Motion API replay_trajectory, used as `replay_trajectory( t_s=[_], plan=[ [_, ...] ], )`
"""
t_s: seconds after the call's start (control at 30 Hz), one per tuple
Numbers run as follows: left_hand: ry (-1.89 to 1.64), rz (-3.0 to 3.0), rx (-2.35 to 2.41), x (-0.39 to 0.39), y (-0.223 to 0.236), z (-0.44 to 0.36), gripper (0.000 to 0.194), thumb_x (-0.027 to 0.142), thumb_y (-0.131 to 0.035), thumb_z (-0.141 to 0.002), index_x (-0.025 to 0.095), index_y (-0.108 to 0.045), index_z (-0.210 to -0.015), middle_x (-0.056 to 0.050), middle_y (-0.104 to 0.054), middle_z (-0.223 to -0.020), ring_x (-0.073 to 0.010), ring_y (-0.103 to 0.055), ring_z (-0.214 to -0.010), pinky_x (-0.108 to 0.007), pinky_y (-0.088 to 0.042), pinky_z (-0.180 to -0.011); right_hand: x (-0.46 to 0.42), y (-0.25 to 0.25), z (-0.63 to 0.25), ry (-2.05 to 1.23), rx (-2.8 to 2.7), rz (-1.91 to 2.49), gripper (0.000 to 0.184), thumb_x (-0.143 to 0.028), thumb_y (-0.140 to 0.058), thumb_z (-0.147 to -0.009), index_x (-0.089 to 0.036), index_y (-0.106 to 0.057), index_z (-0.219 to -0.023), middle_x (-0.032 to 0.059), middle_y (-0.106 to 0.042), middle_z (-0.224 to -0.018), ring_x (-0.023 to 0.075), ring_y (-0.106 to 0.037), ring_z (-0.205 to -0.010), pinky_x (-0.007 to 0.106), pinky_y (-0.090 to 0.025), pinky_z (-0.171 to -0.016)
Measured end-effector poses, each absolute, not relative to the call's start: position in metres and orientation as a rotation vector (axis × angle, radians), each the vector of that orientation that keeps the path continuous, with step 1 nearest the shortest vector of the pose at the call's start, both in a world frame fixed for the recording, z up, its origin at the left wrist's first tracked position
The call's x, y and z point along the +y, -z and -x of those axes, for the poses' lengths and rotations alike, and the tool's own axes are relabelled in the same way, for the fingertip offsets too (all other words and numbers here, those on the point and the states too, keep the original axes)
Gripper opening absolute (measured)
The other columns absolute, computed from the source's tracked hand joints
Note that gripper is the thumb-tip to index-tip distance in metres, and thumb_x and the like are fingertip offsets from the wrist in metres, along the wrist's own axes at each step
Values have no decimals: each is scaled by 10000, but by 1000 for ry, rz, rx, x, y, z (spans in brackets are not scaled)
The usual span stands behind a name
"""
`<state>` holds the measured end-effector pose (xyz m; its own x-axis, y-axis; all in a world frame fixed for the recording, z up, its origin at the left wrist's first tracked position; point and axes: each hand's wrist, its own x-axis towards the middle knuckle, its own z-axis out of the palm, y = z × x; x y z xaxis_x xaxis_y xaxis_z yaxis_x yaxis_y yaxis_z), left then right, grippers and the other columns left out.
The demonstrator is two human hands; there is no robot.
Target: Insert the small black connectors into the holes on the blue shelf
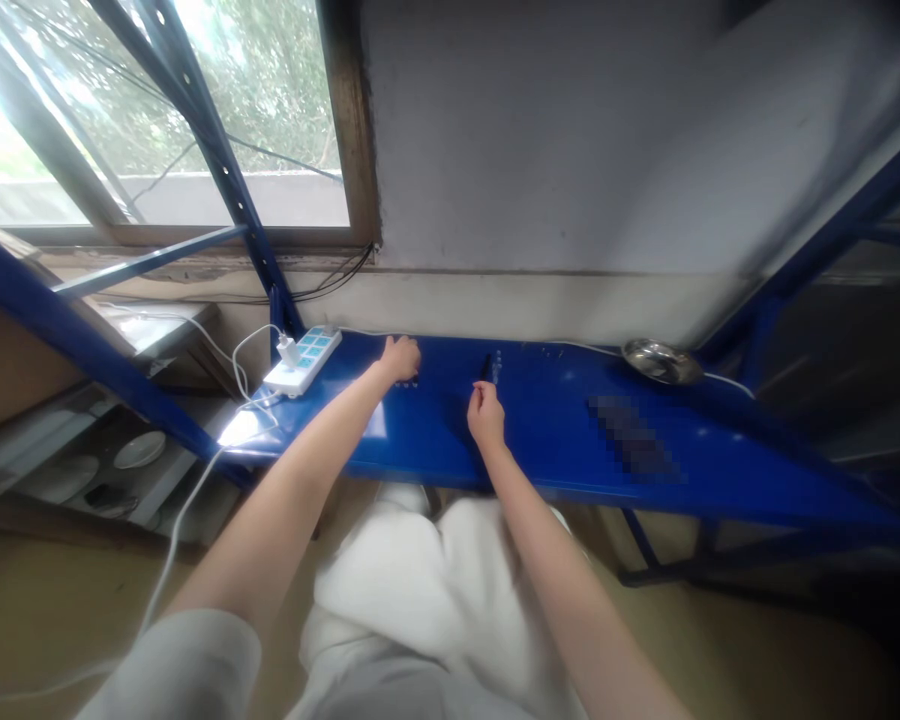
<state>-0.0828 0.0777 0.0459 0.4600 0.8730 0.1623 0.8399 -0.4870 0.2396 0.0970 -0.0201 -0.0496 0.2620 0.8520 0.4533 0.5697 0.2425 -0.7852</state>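
My left hand [401,357] reaches down onto the blue table [427,440], fingers curled together and fingertips mostly hidden behind the knuckles. Just below it lies a short row of small shiny pieces [406,384], too small to identify. My right hand [486,414] is closed in a pinch above the table, to the right of the left one. Past its fingertips shows a thin black object [487,366]; whether the fingers hold it or it lies behind them, I cannot tell. Beside that is a cluster of small clear pieces [497,366].
A white power strip [304,362] with a plugged-in charger stands at the table's left end. Toward the right are a round shiny metal dish [661,361] and a dark pixelated patch [634,438]. Blue frame posts [225,170] rise at both sides; a wall [540,150] stands behind.
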Motion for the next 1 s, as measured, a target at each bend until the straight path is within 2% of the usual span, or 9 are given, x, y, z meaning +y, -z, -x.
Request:
replay_trajectory(
  t_s=[0.27, 0.37, 0.5, 0.7, 0.87, 1.0],
  plan=[
    [-240, -2611, 1602, 74, -51, 80, 51, 166, -672, -592, 141, -630, -607, -115, -578, -925, -318, -447, -1023, -496, -227, -938, -21, 47, -96, -336, -1408, 1458, 351, -361, -276, -874, -153, -510, -1034, 101, -621, -820, 198, -589, -704, 326, -462, -623],
    [-178, -2639, 1619, 70, -56, 77, 138, 234, -645, -646, 155, -660, -758, -116, -577, -1008, -322, -433, -1063, -492, -240, -932, -23, 45, -96, -329, -1369, 1475, 338, -349, -278, -874, -154, -507, -1028, 95, -618, -816, 192, -584, -699, 315, -452, -622],
    [-209, -2757, 1567, 61, -64, 64, 266, 289, -529, -760, 171, -632, -975, -113, -562, -1103, -289, -433, -1091, -454, -277, -921, -23, 43, -97, -307, -1278, 1516, 321, -329, -273, -869, -155, -498, -1016, 88, -616, -794, 189, -573, -674, 308, -437, -611],
    [-306, -2913, 1268, 41, -59, 29, 392, 255, -402, -831, 171, -501, -1201, -108, -516, -1215, -256, -449, -1099, -379, -338, -886, -21, 44, -98, -305, -1138, 1506, 297, -325, -293, -847, -159, -497, -984, 104, -620, -857, 189, -577, -721, 308, -431, -651],
    [-299, -2840, 1305, 31, -33, 0, 535, 177, -322, -852, 205, -236, -1379, -119, -419, -1317, -258, -425, -1126, -395, -346, -887, -20, 43, -99, -373, -1017, 1534, 281, -314, -304, -831, -169, -494, -977, 94, -619, -863, 191, -576, -752, 310, -428, -683],
    [-302, -2739, 1421, 31, -11, -19, 562, 211, -326, -862, 226, -163, -1400, -123, -404, -1325, -273, -414, -1135, -426, -333, -904, -18, 43, -101, -381, -961, 1540, 264, -298, -325, -811, -168, -498, -962, 97, -613, -898, 196, -571, -788, 317, -421, -720]
  ],
)
